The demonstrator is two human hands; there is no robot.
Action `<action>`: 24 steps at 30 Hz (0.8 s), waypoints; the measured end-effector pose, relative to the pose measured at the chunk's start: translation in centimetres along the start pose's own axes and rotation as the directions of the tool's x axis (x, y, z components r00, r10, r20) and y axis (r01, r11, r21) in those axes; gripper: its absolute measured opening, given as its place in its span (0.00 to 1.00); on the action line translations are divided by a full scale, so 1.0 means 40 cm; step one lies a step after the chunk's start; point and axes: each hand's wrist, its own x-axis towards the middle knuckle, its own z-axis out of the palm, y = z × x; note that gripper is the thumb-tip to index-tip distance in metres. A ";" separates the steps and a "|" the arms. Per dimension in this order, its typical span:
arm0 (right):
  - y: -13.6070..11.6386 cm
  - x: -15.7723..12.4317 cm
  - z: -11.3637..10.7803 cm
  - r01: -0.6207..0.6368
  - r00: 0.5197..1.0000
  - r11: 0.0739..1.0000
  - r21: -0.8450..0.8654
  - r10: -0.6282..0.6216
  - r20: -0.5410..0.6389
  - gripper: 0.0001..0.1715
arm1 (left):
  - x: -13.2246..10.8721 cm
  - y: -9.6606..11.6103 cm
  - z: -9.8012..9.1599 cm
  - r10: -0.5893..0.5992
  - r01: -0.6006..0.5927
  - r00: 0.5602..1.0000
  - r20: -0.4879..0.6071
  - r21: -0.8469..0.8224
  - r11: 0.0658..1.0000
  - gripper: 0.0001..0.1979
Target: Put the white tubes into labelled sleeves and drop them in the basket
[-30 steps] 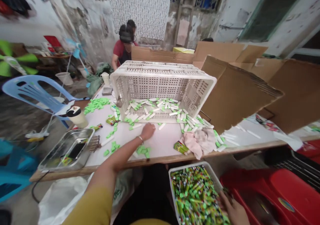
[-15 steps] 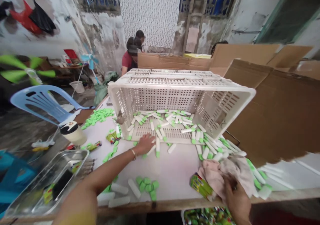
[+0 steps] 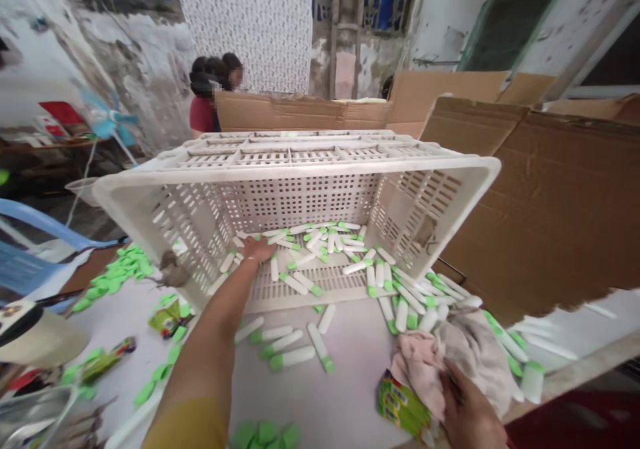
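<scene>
A white perforated plastic crate (image 3: 295, 189) lies tilted on its side on the white tabletop (image 3: 320, 396), with its open mouth towards me. My left hand (image 3: 257, 249) reaches inside, fingers spread and resting on a heap of white tubes with green ends (image 3: 320, 242). More of these tubes (image 3: 290, 356) lie loose in front of the crate. My right hand (image 3: 470, 412) presses into a crumpled pink cloth (image 3: 440, 349) at the table's near right, its fingers gripping the fabric. A small printed green and yellow packet (image 3: 403, 402) sits against the cloth.
Loose green caps (image 3: 125, 269) lie left of the crate. Large cardboard sheets (image 3: 540, 202) lean on its right side. A metal tray (image 3: 30, 416) sits at the lower left corner. Behind the crate, a person in a red top (image 3: 203, 116) sits beyond more cardboard.
My left hand has moved from the crate's front lip deeper in among the tubes. The view has come closer to the crate and swung, so the crate looks larger. My right hand stays on the cloth.
</scene>
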 end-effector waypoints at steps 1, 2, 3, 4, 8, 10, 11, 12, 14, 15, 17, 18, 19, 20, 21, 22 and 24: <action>0.000 -0.001 0.001 -0.007 1.000 1.000 -0.003 0.007 0.001 0.35 | -0.012 0.018 0.020 0.021 -0.021 1.000 0.014 -0.003 1.000 0.30; 0.001 -0.002 0.002 -0.010 1.000 1.000 -0.004 0.010 0.005 0.34 | -0.028 0.037 0.038 0.059 -0.059 0.998 0.031 -0.008 0.998 0.28; 0.002 -0.003 0.003 -0.006 1.000 1.000 -0.004 0.006 0.010 0.34 | -0.045 0.057 0.054 0.112 -0.111 0.992 0.057 -0.011 0.994 0.26; 0.004 -0.004 0.005 0.003 1.000 1.000 -0.002 -0.003 0.016 0.33 | -0.060 0.079 0.065 0.169 -0.168 0.982 0.083 -0.017 0.986 0.24; 0.015 -0.007 0.010 0.024 1.000 1.000 0.001 -0.024 0.014 0.33 | -0.064 0.187 0.053 0.410 -0.405 0.910 0.059 -0.073 0.911 0.22; 0.019 -0.008 0.011 0.012 1.000 1.000 -0.013 -0.012 0.025 0.32 | -0.022 0.251 0.025 0.412 -0.413 0.911 -0.031 -0.090 0.906 0.24; 0.021 -0.008 0.012 0.011 0.999 1.000 -0.022 -0.011 0.039 0.31 | 0.004 0.283 0.013 0.385 -0.388 0.922 -0.042 -0.115 0.915 0.24; 0.022 -0.009 0.013 0.010 0.999 0.999 -0.031 -0.009 0.051 0.31 | 0.030 0.313 0.007 0.370 -0.372 0.928 -0.038 -0.130 0.919 0.24; 0.024 -0.012 0.018 -0.001 0.998 0.999 -0.051 0.004 0.058 0.30 | 0.073 0.368 0.011 0.335 -0.335 0.942 -0.024 -0.155 0.930 0.26; 0.024 -0.013 0.021 -0.011 0.999 0.998 -0.060 0.014 0.050 0.29 | 0.086 0.392 0.022 0.312 -0.313 0.950 -0.029 -0.161 0.936 0.28; 0.025 -0.017 0.027 -0.027 0.999 0.998 -0.065 0.029 0.030 0.29 | 0.093 0.428 0.055 0.267 -0.273 0.962 -0.055 -0.171 0.947 0.29; 0.026 -0.018 0.029 -0.027 0.999 0.998 -0.065 0.029 0.030 0.29 | 0.087 0.440 0.073 0.264 -0.271 0.962 -0.064 -0.178 0.946 0.29; 0.026 -0.019 0.031 -0.021 0.999 0.998 -0.066 0.023 0.031 0.28 | 0.077 0.446 0.090 0.283 -0.291 0.957 -0.065 -0.186 0.939 0.29; 0.027 -0.020 0.031 -0.017 0.999 0.997 -0.070 0.019 0.030 0.28 | 0.063 0.448 0.104 0.325 -0.330 0.944 -0.056 -0.194 0.924 0.28; 0.028 -0.020 0.031 -0.016 0.999 0.997 -0.075 0.018 0.027 0.28 | 0.047 0.445 0.116 0.379 -0.379 0.925 -0.040 -0.203 0.903 0.27; 0.029 -0.020 0.031 -0.018 1.000 0.997 -0.080 0.020 0.024 0.28 | 0.030 0.438 0.124 0.431 -0.427 0.902 -0.028 -0.211 0.879 0.26; 0.031 -0.019 0.029 -0.001 0.999 0.997 -0.079 0.004 0.033 0.27 | 0.001 0.424 0.127 0.534 -0.509 0.844 0.051 -0.235 0.828 0.25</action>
